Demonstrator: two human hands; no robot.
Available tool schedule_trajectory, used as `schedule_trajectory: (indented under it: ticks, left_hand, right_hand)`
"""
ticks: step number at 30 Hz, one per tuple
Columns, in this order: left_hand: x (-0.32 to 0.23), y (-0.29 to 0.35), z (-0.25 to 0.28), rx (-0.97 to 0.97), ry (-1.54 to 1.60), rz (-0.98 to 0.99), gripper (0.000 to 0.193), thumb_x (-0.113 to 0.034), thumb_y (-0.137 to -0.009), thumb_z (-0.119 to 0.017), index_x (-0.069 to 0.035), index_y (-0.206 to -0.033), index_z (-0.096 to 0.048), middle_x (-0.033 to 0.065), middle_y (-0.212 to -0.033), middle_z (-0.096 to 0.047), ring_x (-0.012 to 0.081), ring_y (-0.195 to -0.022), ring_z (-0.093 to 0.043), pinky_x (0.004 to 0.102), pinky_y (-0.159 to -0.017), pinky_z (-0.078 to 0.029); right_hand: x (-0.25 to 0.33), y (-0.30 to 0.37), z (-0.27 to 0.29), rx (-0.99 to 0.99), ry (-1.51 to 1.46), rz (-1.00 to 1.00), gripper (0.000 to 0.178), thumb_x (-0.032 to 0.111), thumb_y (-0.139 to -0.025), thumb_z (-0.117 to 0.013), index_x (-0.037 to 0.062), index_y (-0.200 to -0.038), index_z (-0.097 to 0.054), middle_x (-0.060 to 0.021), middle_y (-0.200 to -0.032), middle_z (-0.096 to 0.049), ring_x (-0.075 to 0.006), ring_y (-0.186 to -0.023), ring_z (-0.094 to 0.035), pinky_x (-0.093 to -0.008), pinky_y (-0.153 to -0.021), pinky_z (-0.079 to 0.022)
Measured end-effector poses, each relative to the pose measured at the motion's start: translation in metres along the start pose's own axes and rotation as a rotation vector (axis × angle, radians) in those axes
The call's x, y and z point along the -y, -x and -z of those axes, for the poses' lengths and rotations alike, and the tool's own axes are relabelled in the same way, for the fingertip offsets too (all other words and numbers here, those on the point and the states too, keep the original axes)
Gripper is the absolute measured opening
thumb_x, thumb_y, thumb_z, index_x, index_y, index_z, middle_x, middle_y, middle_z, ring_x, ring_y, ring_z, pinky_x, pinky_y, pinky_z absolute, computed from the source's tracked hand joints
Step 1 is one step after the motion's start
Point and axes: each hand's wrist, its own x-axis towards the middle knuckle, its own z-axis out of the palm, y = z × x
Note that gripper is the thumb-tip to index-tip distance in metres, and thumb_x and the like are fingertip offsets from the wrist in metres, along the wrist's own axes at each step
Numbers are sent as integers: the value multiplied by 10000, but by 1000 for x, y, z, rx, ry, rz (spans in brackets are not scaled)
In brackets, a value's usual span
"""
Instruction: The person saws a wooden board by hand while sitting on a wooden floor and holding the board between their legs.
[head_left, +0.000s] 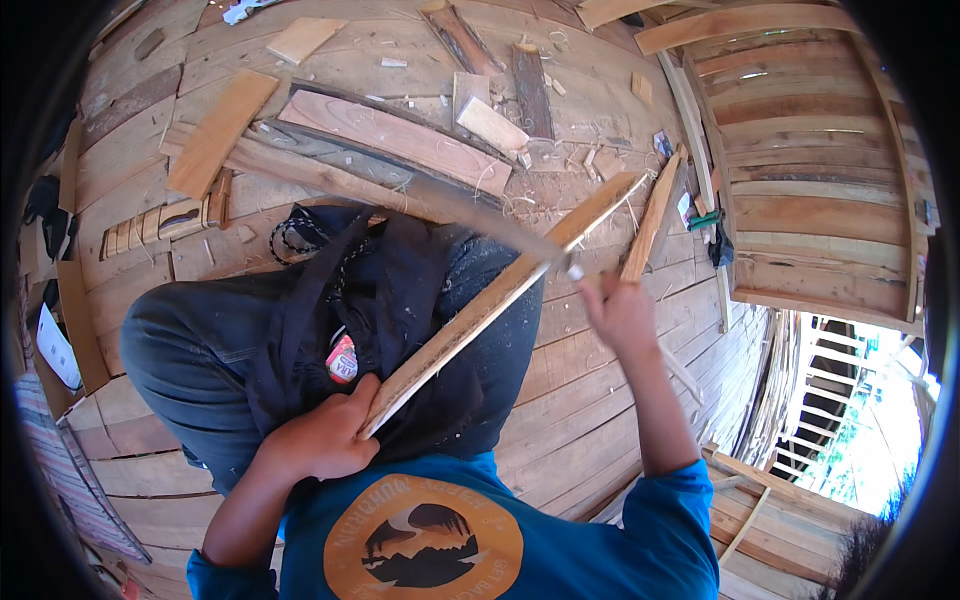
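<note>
My left hand [335, 430] is closed around the near end of a long wooden strip [455, 335]. The strip slants up and to the right across my lap, its far end beyond my knee. In my right hand [618, 310] is a long-bladed knife [490, 222], blurred by motion. Its blade points to the left and crosses the upper part of the strip; whether it touches the wood I cannot tell. The fingers of my right hand wrap the handle and mostly hide it.
Planks [400, 140], a flat board [222, 130], bark-edged pieces [533, 90] and shavings lie on the plank floor before me. A pointed wooden piece [655, 215] is just beyond my right hand. At right stands a slatted wooden panel [820, 170], with a bright opening [860, 400] below it.
</note>
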Motion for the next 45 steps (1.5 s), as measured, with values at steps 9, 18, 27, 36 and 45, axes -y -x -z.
schedule_trajectory:
  ticks: [9, 18, 27, 36, 45]
  left_hand:
    - [-1, -4, 0, 31, 25, 24, 456, -53, -779, -538, 15, -1181, -334, 249, -737, -586, 312, -502, -618, 383, -432, -487]
    - [-3, -5, 2, 12, -43, 8, 465, -66, -758, -555, 19, -1166, -351, 301, -796, -603, 401, -649, -644, 440, -567, -507]
    - [-17, -8, 16, 129, 89, 167, 482, -51, -742, -545, 5, -1181, -354, 242, -709, -574, 357, -555, -620, 413, -497, -493]
    - [-15, -6, 14, 78, 63, 78, 464, -33, -741, -542, 1, -1169, -366, 189, -667, -563, 277, -471, -597, 369, -413, -461]
    - [-10, -5, 12, 94, 102, 86, 419, -16, -748, -526, -5, -1141, -381, 167, -645, -546, 272, -470, -579, 373, -424, -452]
  right_hand:
    - [-6, 2, -7, -43, -34, -11, 563, 515, -926, -520, 8, -697, -603, -241, -585, -578, -445, -603, -610, -501, -565, -496]
    - [-1, 1, -3, 23, -68, -26, 564, 517, -929, -507, -4, -752, -625, -254, -639, -597, -452, -670, -626, -515, -600, -495]
    - [-59, -32, -4, -4, -136, -286, 614, 554, -932, -476, -11, -760, -645, -273, -707, -625, -468, -720, -629, -519, -624, -496]
    - [-108, -53, -22, -158, -243, -491, 586, 528, -937, -486, -10, -805, -674, -287, -704, -608, -459, -724, -618, -512, -658, -477]
    - [-63, -31, -36, -137, -222, -304, 619, 543, -940, -476, -40, -838, -656, -296, -716, -615, -471, -734, -623, -504, -639, -473]
